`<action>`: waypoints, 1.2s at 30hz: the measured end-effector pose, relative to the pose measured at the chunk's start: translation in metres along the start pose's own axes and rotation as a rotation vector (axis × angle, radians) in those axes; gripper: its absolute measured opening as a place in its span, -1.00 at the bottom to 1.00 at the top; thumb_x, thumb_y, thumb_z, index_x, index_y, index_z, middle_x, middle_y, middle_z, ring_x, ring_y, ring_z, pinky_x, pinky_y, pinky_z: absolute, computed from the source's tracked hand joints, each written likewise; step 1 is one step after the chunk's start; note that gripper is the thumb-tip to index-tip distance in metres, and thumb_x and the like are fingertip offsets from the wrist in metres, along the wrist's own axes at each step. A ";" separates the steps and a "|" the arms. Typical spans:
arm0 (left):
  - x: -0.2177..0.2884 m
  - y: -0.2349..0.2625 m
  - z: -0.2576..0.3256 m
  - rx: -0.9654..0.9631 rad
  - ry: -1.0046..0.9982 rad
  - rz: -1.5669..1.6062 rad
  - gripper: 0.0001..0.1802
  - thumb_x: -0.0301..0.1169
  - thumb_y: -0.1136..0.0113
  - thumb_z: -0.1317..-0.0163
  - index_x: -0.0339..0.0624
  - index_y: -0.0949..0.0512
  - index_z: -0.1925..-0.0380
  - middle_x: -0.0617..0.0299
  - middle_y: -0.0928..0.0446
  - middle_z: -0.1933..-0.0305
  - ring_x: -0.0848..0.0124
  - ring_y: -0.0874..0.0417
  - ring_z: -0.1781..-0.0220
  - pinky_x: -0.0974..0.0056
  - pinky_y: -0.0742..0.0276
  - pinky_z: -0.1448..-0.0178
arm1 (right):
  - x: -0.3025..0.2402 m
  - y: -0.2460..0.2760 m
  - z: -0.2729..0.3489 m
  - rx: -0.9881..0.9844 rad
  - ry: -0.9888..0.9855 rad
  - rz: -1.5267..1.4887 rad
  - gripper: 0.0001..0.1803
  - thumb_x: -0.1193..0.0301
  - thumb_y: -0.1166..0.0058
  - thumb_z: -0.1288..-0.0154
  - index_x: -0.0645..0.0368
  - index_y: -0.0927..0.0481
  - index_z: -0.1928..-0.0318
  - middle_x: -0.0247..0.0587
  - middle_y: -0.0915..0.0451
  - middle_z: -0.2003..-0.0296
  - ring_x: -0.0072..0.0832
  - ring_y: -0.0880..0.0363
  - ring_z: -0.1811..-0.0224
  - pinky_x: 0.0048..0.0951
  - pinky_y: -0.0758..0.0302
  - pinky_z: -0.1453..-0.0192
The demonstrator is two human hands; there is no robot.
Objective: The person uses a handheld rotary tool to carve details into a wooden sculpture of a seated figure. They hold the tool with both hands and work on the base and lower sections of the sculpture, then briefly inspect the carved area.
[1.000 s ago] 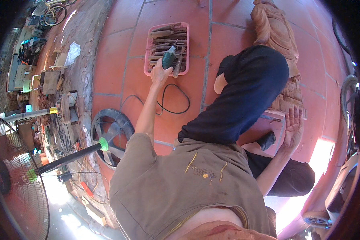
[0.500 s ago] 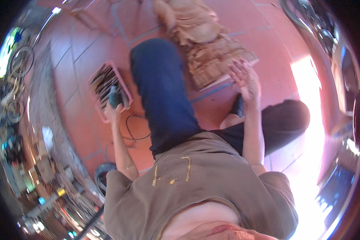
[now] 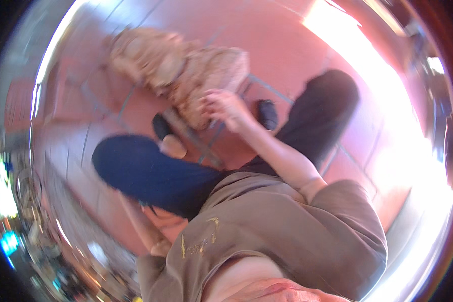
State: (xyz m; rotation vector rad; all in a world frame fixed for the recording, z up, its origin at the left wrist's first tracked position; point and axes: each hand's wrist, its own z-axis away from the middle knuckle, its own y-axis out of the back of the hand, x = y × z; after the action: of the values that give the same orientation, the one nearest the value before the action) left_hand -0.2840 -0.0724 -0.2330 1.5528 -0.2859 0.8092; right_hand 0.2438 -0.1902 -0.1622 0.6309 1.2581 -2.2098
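A carved wooden piece (image 3: 158,63), light brown with rounded, rippled forms, lies on the tiled floor in front of me. My right hand (image 3: 224,108) is at its near end, fingers loosely bent and apart, with nothing visible in them. Blur hides whether they touch the wood. My left forearm (image 3: 141,221) runs behind my raised left knee (image 3: 141,163), which covers the hand and anything in it. The pink basket of tools seen earlier does not show.
Black footwear (image 3: 267,115) is on my feet beside the carving. A blurred narrow strip (image 3: 194,138) stretches from the carving toward my lap. Strong sunlight falls on the floor (image 3: 337,30) at right. Blurred clutter (image 3: 50,251) lines the lower left.
The view has swung, so the carving appears farther left. My right hand has come to its near end. My left hand, earlier on a dark green tool at the basket, is now behind my knee.
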 end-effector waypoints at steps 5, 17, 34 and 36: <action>0.127 0.016 -0.060 -0.194 -0.151 0.075 -0.29 -0.17 -0.32 -0.20 -0.05 -0.36 -0.34 0.12 -0.53 -0.12 0.27 -0.56 -0.07 0.20 -0.44 -0.09 | -0.015 -0.034 0.022 -0.056 0.027 0.050 -0.68 0.41 -0.01 -0.37 0.23 -0.48 -0.09 -0.12 -0.63 0.11 -0.38 -0.69 0.18 -0.39 -0.60 0.10; 0.431 0.007 0.022 -0.799 -0.760 -0.391 -0.45 -0.36 -0.20 -0.29 -0.14 -0.42 -0.30 0.29 -0.48 0.08 0.50 -0.47 0.11 0.35 -0.43 -0.05 | -0.066 -0.051 0.060 -0.269 0.453 0.095 -0.71 0.38 0.03 -0.43 0.29 -0.47 -0.05 -0.19 -0.60 0.18 -0.51 -0.62 0.21 -0.46 -0.55 0.11; 0.433 -0.016 0.034 -1.172 -0.566 -0.460 -0.42 -0.37 -0.22 -0.23 -0.17 -0.42 -0.28 0.27 -0.46 0.18 0.48 -0.48 0.20 0.34 -0.48 0.09 | -0.137 0.373 0.114 1.260 0.528 1.094 -0.64 0.36 -0.09 -0.25 -0.03 -0.54 -0.08 -0.19 -0.69 0.08 -0.25 -0.68 0.11 -0.23 -0.55 -0.02; 0.427 -0.013 0.033 -1.173 -0.624 -0.455 -0.42 -0.37 -0.22 -0.23 -0.17 -0.41 -0.29 0.27 -0.45 0.17 0.49 -0.47 0.21 0.35 -0.47 0.10 | -0.109 0.413 0.117 1.290 0.408 1.172 -0.60 0.38 -0.08 -0.21 -0.08 -0.51 -0.10 -0.19 -0.67 0.03 -0.20 -0.65 0.02 -0.17 -0.52 -0.07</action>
State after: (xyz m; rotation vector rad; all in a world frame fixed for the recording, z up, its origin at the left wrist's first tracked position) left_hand 0.0419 0.0174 0.0308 0.6342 -0.6771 -0.2585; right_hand 0.5729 -0.4509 -0.3034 1.7302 -0.6201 -1.5370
